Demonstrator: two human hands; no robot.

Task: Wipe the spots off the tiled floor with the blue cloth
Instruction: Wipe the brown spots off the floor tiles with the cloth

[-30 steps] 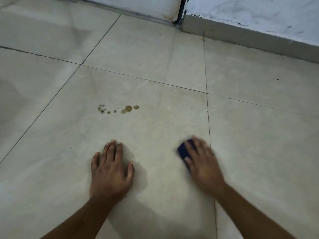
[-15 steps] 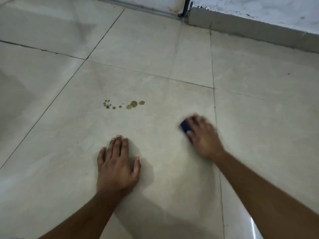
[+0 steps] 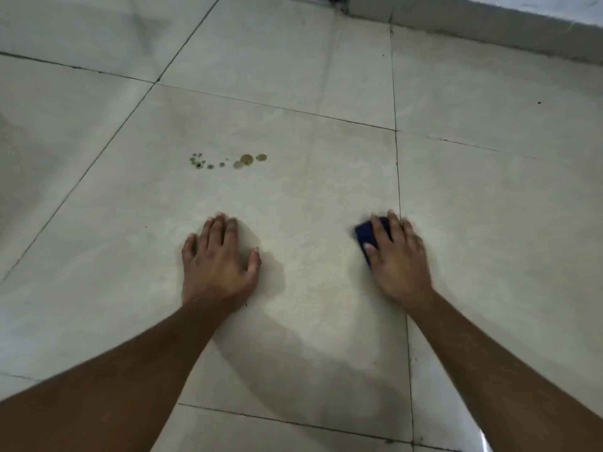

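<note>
Blue cloth [image 3: 367, 234] sits bunched under my right hand [image 3: 396, 256], pressed flat to the tiled floor [image 3: 326, 197] just left of a grout line [image 3: 398, 190]; my fingers [image 3: 377, 233] are spread over it, pinning it down rather than pinching it. My left hand [image 3: 218, 265] lies palm-down on the same tile, fingers loosely together, holding nothing and only propping me up.

The spots [image 3: 228, 161], brownish drops, run in a short row from left to right, the larger ones at the right end. They lie ahead of both hands, farther from me, and untouched so far. From the cloth they are forward and well to the left; my left hand is in fact the nearer one, almost directly below them. So I judge the coming move to be a diagonal slide of the cloth forward-left, meeting the row at its right end and sweeping along it.
</note>
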